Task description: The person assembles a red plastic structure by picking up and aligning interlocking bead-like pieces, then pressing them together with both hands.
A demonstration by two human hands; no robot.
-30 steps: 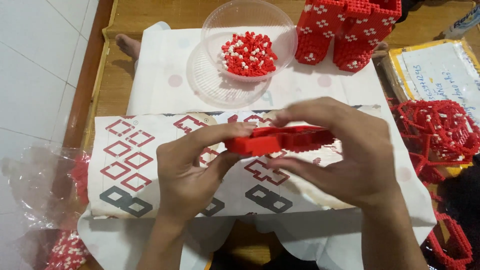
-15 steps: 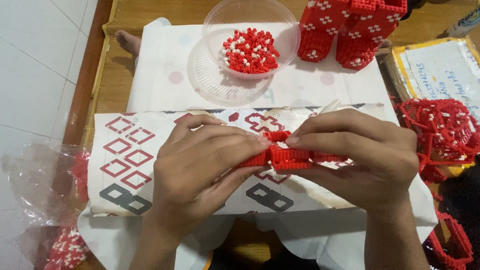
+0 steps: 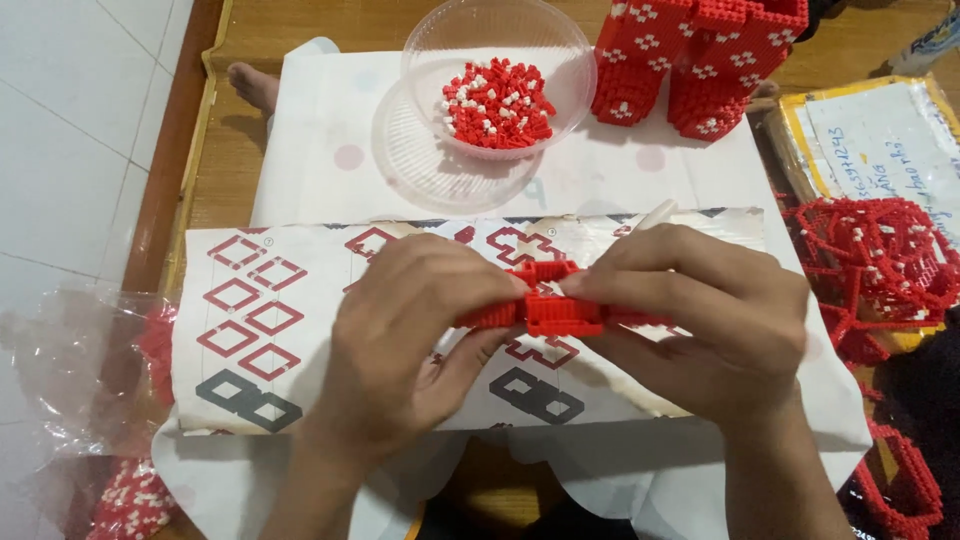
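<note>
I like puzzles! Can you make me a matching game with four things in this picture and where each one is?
Things:
1. red strip of bricks
2. clear bowl
3. red block towers
4. patterned sheet

Places:
A. top right of the table
B. pinched between both hands
C. flat under the hands
D. top middle, with small red and white pieces inside

Pairs: 1-B, 2-D, 3-A, 4-C. The left hand and the right hand hold the strip from either side.
</note>
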